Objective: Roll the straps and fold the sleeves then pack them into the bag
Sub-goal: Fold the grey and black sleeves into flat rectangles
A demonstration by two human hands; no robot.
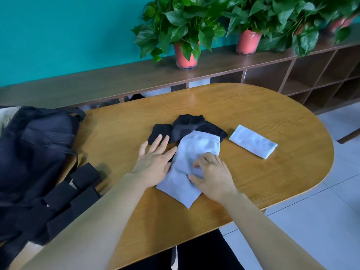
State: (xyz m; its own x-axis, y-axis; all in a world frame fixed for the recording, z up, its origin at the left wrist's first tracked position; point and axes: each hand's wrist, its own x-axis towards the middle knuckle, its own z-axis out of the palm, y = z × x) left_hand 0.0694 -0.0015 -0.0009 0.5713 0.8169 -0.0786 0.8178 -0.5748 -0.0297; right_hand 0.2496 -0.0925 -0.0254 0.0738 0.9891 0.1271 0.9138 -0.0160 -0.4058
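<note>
Soft matt cloth on your varnished wood desk (253, 106)
Your desk shows wood grain under a smooth, faintly glossy finish. The pale sleeve (194, 152) is fine matt knit with a ribbed cuff, the black sleeves (191, 123) are matt knit too, and the bag (35, 152) is dull woven fabric.

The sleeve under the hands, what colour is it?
The sleeve is pale blue, clearest in the head view.

No readable text or labels.

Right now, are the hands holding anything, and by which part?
The right hand seems to pinch the pale blue sleeve near its middle; the left hand lies flat at its left edge, gripping nothing.
</note>
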